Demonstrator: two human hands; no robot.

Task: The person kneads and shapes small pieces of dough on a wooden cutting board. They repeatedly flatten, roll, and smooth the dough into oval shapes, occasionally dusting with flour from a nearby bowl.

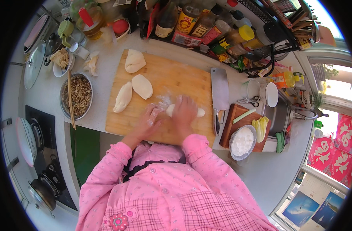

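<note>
My right hand [184,111] lies over a rolled piece of white dough [200,112] on the wooden board [170,78] and covers its middle. Both ends of that piece stick out. Just left of it, my left hand [150,120] rests on the board with flour on its fingers, the thumb apart, and nothing held. Three other dough pieces lie towards the board's left: a folded one [135,61] at the back, a flat oval [142,86], and a plump, tapered one [123,97]. Loose flour [164,100] dusts the wood in front of my hands.
Left of the board, chopsticks [70,98] lie across a metal bowl of minced filling [83,91]. A cleaver [219,92] lies along the board's right edge. Beyond it, a small cutting board [229,127] carries a bowl of flour [243,141] and cabbage leaves [260,128]. Bottles [189,18] line the back.
</note>
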